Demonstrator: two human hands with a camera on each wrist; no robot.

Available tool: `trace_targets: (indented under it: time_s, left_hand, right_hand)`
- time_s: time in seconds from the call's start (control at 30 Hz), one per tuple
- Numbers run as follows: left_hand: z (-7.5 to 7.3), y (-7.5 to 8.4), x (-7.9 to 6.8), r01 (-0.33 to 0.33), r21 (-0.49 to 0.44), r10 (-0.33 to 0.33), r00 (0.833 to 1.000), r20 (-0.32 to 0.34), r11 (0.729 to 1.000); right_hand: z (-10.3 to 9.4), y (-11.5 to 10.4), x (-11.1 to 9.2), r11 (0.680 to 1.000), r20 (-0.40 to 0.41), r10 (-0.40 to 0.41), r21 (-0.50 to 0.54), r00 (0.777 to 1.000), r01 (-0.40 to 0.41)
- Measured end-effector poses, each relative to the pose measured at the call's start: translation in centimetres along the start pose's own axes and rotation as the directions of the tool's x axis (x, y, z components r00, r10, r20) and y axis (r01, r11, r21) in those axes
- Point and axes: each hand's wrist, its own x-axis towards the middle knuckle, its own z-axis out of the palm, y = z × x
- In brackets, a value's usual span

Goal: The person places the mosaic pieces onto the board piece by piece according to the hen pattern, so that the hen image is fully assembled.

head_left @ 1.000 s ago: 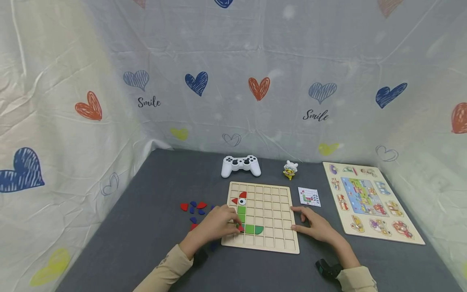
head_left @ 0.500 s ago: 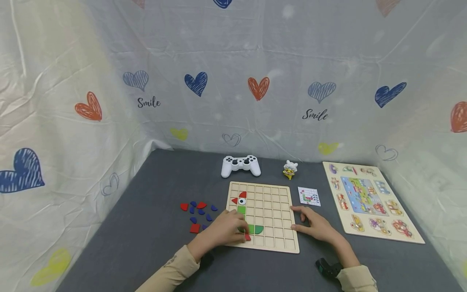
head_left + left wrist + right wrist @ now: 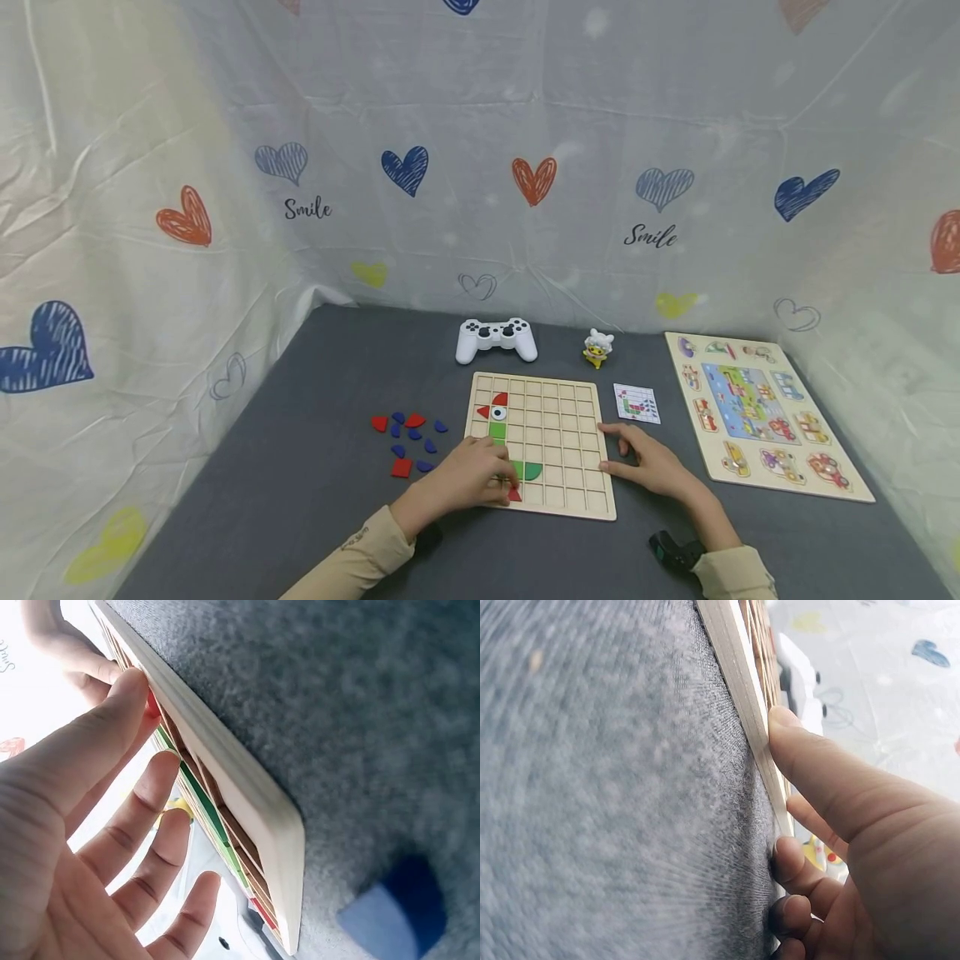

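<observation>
My left hand (image 3: 474, 473) is over the lower left of a wooden grid board (image 3: 562, 433), its thumb and index finger pinching a red triangular piece (image 3: 515, 495). In the left wrist view the red piece (image 3: 153, 705) is mostly hidden behind the fingertips, and the other fingers are spread. Green squares (image 3: 497, 430), a green quarter-round piece (image 3: 533, 472), a white eye piece (image 3: 498, 413) and red pieces (image 3: 500, 399) lie in the board's cells. My right hand (image 3: 648, 461) touches the board's right edge with thumb and index finger; in the right wrist view the thumb lies against that edge.
Loose blue pieces (image 3: 398, 451) and red pieces (image 3: 401, 468) lie left of the board. A pattern card (image 3: 637, 403) sits to its right, a white game controller (image 3: 497, 340) and small figurine (image 3: 597, 348) behind it. A picture puzzle board (image 3: 765, 417) lies far right.
My left hand has moved slightly right and toward the near edge of the board with the red triangular piece, uncovering blue pieces at the left. The right hand has stayed in place.
</observation>
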Motion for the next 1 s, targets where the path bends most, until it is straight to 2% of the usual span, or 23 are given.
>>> trace_targets:
  time_s: [0.53, 1.0]
  left_hand:
    - [-0.2, -0.5, -1.6, 0.049, -0.026, -0.049, 0.999, -0.001, 0.998]
    - [-0.7, -2.6, -4.3, 0.114, -0.054, -0.118, 0.99, -0.08, 0.992]
  right_hand:
    - [0.0, 0.0, 0.0, 1.0, 0.001, 0.006, 0.003, 1.0, -0.006]
    - [0.1, -0.1, 0.0, 1.0, 0.004, 0.025, 0.012, 1.0, -0.025]
